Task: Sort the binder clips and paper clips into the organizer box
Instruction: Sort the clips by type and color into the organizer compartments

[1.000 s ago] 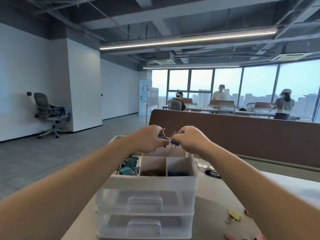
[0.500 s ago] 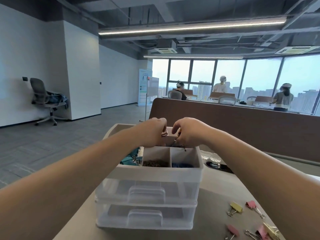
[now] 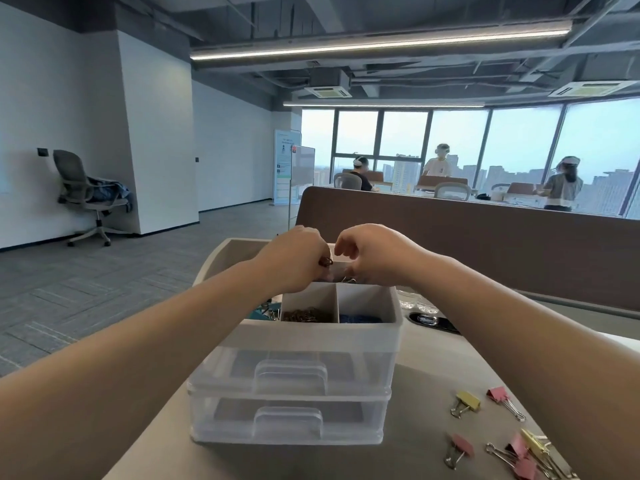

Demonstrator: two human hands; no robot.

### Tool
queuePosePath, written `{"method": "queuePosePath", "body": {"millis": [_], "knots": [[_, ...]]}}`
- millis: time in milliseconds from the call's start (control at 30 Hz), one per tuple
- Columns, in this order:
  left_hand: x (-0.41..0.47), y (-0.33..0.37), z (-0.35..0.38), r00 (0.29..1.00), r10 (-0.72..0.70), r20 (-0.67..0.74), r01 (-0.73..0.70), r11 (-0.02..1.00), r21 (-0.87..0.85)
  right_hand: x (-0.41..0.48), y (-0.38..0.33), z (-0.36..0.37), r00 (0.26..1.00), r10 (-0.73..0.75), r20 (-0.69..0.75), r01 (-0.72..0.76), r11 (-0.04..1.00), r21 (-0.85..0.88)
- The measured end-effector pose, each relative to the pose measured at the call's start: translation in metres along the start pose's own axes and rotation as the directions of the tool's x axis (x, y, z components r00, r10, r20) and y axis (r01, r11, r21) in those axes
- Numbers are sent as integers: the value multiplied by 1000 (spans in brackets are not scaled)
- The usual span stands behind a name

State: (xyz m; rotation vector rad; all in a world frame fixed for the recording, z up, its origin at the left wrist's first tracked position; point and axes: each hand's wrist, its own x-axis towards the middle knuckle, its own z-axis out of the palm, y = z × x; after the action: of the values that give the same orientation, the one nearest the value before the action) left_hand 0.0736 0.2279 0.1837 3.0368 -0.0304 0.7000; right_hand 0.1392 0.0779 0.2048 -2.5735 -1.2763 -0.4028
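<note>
head view. the left hand (image 3: 298,259) and the right hand (image 3: 375,258) meet over the rear compartments of the organizer box (image 3: 294,336), knuckles up and almost touching. the left fingers are curled, and their tips pinch a small copper-coloured clip (image 3: 326,261). the right fingers are curled too, with the thumb tucked beneath. silver wire loops (image 3: 348,280) show just under that thumb, at the rear divider, but it cannot be told whether the right fingers grasp them. below both sets of fingertips, on the wearer's side, lie two front compartments. the one under the left fingers holds brown-gold paper clips (image 3: 306,315); the one under the right fingers holds blue clips (image 3: 360,319). outward of the left fingers, partly hidden by the left forearm, teal binder clips (image 3: 265,311) lie in a side compartment. two closed drawers (image 3: 291,375) stack beneath the tray. well away from the right fingers, beside the right forearm and toward the wearer, loose clips lie on the table (image 3: 433,362): a yellow binder clip (image 3: 468,402), a pink binder clip (image 3: 498,395) just beside it, a second pink clip (image 3: 463,446), and a tangled heap of pink and yellow clips (image 3: 526,455) at the table's near edge.
</note>
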Motion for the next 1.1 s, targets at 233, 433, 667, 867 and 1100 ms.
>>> {"method": "queuePosePath", "body": {"millis": [233, 433, 667, 867, 1100], "knots": [[-3, 7, -8, 995, -95, 8, 95, 992, -77, -31, 5, -5, 994, 54, -97, -45, 995, 94], [-8, 39, -16, 998, -24, -60, 15, 990, -139, -79, 22, -18, 975, 128, -180, -108, 987, 115], [-33, 126, -21, 956, 187, -226, -234, 951, -203, -155, 44, -32, 963, 257, -85, -247, 963, 112], [-56, 197, 3, 937, 309, -161, -345, 888, -304, -231, 74, -31, 928, 371, -32, -368, 927, 78], [-70, 261, 64, 932, 347, 106, -288, 885, -365, -299, 112, -15, 882, 465, 77, -468, 883, 25]]}}
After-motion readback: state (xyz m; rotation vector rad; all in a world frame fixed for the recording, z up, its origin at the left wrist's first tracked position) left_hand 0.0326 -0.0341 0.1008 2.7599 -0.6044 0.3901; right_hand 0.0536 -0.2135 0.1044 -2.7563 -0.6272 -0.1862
